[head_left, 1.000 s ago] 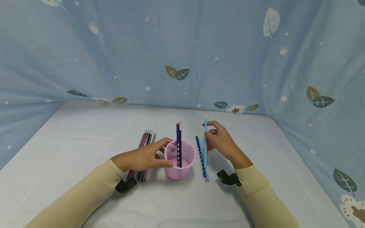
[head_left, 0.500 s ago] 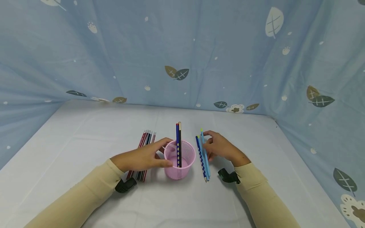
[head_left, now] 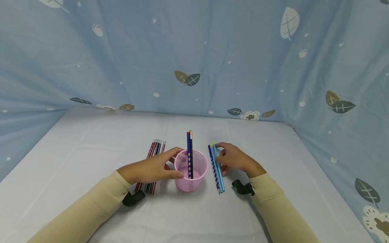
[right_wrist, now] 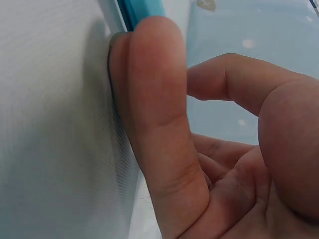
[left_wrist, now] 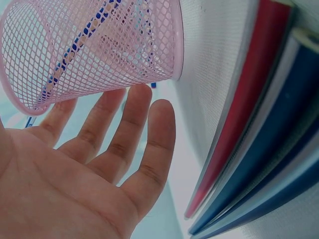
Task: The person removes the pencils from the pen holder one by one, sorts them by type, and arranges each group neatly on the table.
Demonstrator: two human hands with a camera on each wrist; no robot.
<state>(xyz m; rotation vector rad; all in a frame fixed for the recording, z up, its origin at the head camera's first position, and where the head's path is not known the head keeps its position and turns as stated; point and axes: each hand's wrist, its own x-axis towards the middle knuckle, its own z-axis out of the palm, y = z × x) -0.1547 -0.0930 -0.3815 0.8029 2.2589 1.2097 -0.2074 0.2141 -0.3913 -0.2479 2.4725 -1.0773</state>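
Observation:
A pink mesh pen cup (head_left: 188,185) stands upright mid-table, holding a blue dotted pencil (head_left: 188,143) and a black pencil (head_left: 191,145). My left hand (head_left: 152,167) grips it, thumb over the near rim. In the left wrist view, fingers (left_wrist: 162,124) of that hand lie against the mesh (left_wrist: 117,45). Right of the cup, my right hand (head_left: 235,159) holds a light blue pencil (head_left: 219,173) low at the table. Another light blue pencil and a dark blue dotted pencil (head_left: 214,168) lie beside it. The right wrist view shows little of the pencils behind the fingers (right_wrist: 157,74).
Several red and dark pencils (head_left: 158,146) lie in a bundle left of the cup, partly under the left forearm and hand. White cloth covers the table (head_left: 188,219). A blue patterned curtain (head_left: 194,50) hangs behind and at both sides.
My right hand has lowered the light blue pencil and moved it toward me, so it lies along the other two. My left hand and the cup have stayed in place.

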